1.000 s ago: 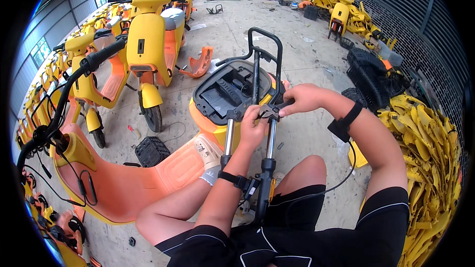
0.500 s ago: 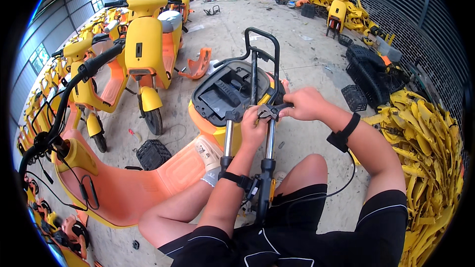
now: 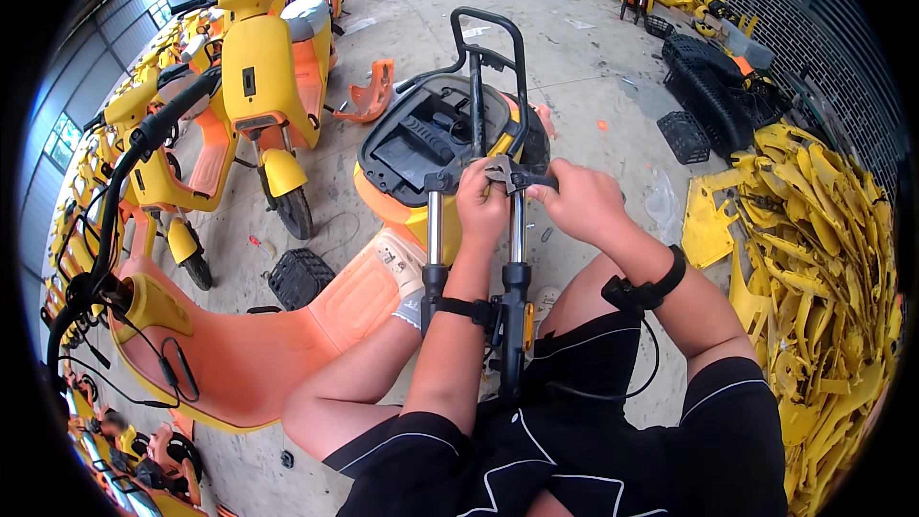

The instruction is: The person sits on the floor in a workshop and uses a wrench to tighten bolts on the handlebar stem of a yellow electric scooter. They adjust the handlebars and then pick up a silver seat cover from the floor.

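A front fork stands between my legs, with shiny tubes (image 3: 436, 230), black lower legs (image 3: 516, 311) and a dark steerer tube (image 3: 476, 105) pointing away. An adjustable wrench (image 3: 500, 170) lies across the top of its right tube. My right hand (image 3: 589, 199) is closed round the wrench's handle. My left hand (image 3: 481, 206) is closed at the wrench's jaws, beside the fork crown (image 3: 442, 182); the crown's middle is hidden behind its fingers. Just beyond is a yellow and orange scooter body (image 3: 378, 193) with an open black seat compartment (image 3: 412, 148) and a black rear rack (image 3: 522, 48).
The scooter's orange footboard (image 3: 258, 354) and black handlebar (image 3: 144, 144) lie to my left. Yellow scooters (image 3: 257, 77) stand in rows beyond. A heap of yellow panels (image 3: 823, 278) rises at right, near black baskets (image 3: 683, 137). Another black basket (image 3: 299, 278) sits on the floor.
The view has tilted downward a little. My right hand has shifted its hold on the wrench handle, and the wrench has turned slightly; my left hand remains at its jaws.
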A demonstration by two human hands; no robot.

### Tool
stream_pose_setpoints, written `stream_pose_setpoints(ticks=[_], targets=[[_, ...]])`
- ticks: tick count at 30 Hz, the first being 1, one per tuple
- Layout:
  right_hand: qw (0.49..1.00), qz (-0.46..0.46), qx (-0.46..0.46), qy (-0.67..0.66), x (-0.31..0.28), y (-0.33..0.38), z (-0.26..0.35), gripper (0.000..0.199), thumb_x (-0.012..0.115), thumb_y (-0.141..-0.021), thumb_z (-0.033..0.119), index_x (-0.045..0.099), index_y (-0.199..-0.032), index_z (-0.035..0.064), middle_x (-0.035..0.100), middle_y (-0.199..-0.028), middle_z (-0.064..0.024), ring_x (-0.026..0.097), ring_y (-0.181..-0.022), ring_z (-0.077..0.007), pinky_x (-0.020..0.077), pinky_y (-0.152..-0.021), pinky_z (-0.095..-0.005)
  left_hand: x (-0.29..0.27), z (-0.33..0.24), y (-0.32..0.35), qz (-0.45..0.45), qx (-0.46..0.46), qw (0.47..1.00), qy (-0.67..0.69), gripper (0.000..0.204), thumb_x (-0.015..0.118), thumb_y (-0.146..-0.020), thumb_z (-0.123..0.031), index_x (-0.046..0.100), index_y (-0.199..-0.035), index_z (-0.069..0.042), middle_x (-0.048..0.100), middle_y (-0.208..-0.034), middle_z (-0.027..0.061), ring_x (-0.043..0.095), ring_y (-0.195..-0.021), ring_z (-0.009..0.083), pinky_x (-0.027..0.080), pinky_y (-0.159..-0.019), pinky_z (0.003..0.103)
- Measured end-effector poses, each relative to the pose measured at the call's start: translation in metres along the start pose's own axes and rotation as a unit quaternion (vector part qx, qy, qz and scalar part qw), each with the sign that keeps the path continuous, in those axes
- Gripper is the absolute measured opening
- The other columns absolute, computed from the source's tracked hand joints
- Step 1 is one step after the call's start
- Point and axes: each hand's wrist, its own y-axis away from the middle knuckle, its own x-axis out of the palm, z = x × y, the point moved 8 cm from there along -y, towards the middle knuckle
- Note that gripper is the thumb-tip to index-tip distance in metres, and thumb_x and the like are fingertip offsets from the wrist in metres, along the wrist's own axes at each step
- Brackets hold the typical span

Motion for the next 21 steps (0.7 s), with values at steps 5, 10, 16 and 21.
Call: stream_pose_setpoints(ticks=[5,10,16,21], targets=[[0.995,0.056,0.02,-0.083,0.011,0.025,-0.001,0.035,0.063,-0.096,0.025,0.057,-0.122,0.0021,0.07,-0.106,-0.0215,0.067,-0.099,-0.0425,0.0515,-0.085,-0.0496,0.0,0.003,-0.003,-0.009,0.003,1.0,0.007,0.028,0.059,-0.08,0.013,0.072,-0.102,0.004,0.071,-0.113,0.0151,0.066,-0.106,0.0291,0.049,-0.096,0.035],[0.961,0.092,0.061,-0.253,0.036,0.053,0.01,0.047,0.058,-0.094,0.02,0.05,-0.136,-0.0006,0.067,-0.116,-0.0261,0.064,-0.11,-0.0431,0.0496,-0.092,-0.0491,0.001,0.001,0.0,-0.001,0.009,1.0,0.015,0.028,0.059,-0.079,0.014,0.072,-0.102,0.005,0.07,-0.115,0.014,0.066,-0.106,0.0257,0.05,-0.095,0.033],[0.823,0.066,0.144,-0.546,0.075,0.073,0.034,0.052,0.059,-0.089,0.007,0.049,-0.139,-0.0029,0.058,-0.106,-0.0052,0.056,-0.095,-0.0136,0.0479,-0.081,-0.0289,0.001,0.002,0.001,-0.009,0.009,1.0,0.014,0.024,0.061,-0.083,0.01,0.073,-0.103,0.003,0.07,-0.111,0.011,0.066,-0.102,0.0226,0.051,-0.091,0.032],[0.821,0.069,0.142,-0.549,0.078,0.068,0.025,0.042,0.057,-0.091,0.013,0.05,-0.128,-0.0051,0.06,-0.097,-0.0136,0.061,-0.089,-0.0229,0.0497,-0.079,-0.0374,-0.004,0.009,-0.004,0.042,-0.066,0.996,0.037,0.025,0.06,-0.09,0.007,0.071,-0.112,0.003,0.071,-0.111,0.008,0.065,-0.1,0.0159,0.051,-0.09,0.029]])
